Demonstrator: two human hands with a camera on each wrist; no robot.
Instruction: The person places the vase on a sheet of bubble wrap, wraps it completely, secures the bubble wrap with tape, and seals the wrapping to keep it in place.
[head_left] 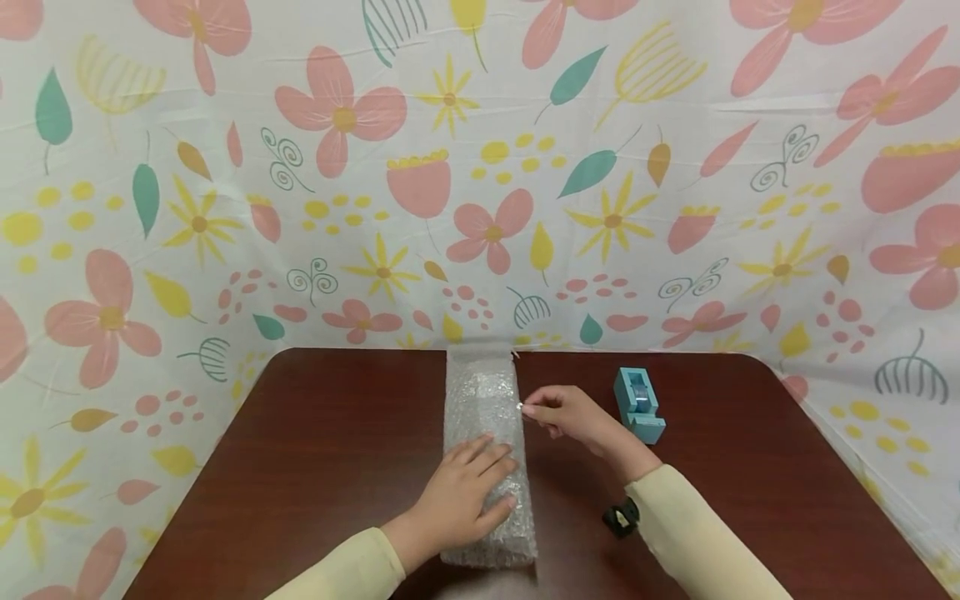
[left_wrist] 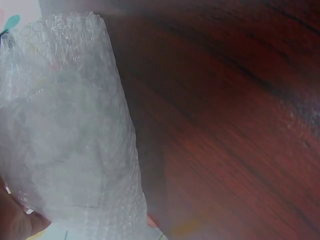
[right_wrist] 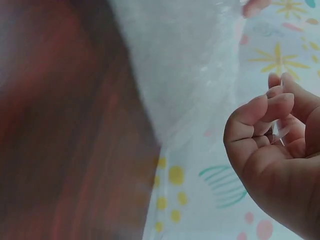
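A long bundle of clear bubble wrap (head_left: 480, 392) lies lengthwise on the table, its far end at the back edge. My left hand (head_left: 467, 492) rests on its near half, fingers spread. Beside the bundle's right edge, my right hand (head_left: 573, 417) pinches a small strip of clear tape (right_wrist: 281, 130) between thumb and fingers. Part of that strip shows inside the curled fingers in the right wrist view. The left wrist view shows the bubble wrap close up, with fingertips (left_wrist: 20, 220) at its lower left. Whatever the wrap may contain is hidden.
A light blue tape dispenser (head_left: 639, 404) with a clear roll stands right of my right hand. The dark brown wooden table (head_left: 337, 442) ends at a flower-printed cloth (head_left: 495, 233) behind and at both sides. A black wrist device (head_left: 621, 517) hangs by the right sleeve.
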